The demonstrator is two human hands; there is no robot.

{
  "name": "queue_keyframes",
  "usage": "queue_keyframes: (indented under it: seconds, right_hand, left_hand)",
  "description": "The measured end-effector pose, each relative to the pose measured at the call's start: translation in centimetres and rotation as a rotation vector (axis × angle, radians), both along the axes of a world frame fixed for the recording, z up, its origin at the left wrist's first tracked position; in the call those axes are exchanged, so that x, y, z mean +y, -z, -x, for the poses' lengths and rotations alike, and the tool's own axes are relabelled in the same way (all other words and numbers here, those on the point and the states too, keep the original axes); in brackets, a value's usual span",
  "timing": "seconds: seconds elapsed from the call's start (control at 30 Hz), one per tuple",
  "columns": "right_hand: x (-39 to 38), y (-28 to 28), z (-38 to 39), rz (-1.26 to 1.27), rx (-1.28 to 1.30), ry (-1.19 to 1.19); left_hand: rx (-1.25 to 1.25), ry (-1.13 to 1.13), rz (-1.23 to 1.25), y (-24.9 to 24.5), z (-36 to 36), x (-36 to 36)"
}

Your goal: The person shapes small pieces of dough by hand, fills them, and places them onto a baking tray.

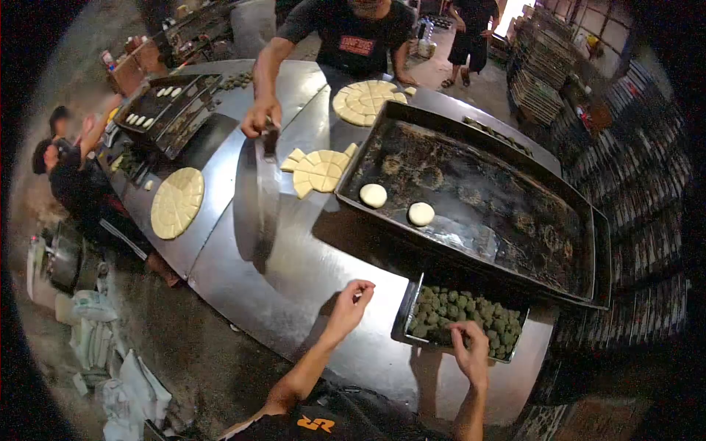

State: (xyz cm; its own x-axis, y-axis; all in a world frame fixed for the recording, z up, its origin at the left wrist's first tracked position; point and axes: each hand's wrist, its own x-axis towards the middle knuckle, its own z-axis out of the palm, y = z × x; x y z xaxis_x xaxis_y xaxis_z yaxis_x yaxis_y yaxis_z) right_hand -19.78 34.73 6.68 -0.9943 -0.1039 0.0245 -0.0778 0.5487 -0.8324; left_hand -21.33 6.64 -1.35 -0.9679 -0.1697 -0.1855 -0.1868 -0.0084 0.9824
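My left hand (348, 312) is raised over the bare steel table (300, 253), its fingers curled together in a pinch; what they hold, if anything, is too small to tell. At the near edge of a metal tray (416, 294) full of dark green balls (460, 307), my right hand (471, 354) has its fingers bent inward over the balls. Whether a ball is between those fingers is hidden. Beyond the tray, two round pale dough pieces (373, 195) lie at the near left side of a large dark baking pan (471, 198).
Across the table a co-worker (353, 37) grips a tool by its handle (271, 137). Cut dough discs lie near them (321, 171) and farther left (177, 203). Other people (73, 176) are at the left and far back. Stacked trays (625, 213) stand at the right.
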Motion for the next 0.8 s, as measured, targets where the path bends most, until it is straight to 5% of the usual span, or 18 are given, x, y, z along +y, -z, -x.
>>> queue_keyframes:
  seconds: [0.2, 0.37, 0.8]
  right_hand:
    - [-0.7, 4.9, -3.2, 0.095, -0.029, 0.022]
    - [-5.3, 2.1, -2.3, 0.105, 0.05, -0.243]
    - [-11.3, 1.2, -5.0, -0.125, 0.158, -0.828]
  left_hand:
    - [-0.046, 0.288, -0.052, 1.3, -6.2, 4.3]
    - [0.01, 0.422, -0.051, 0.2, -9.9, 4.5]
    - [0.017, -0.128, -0.078, -0.4, -17.5, -1.0]
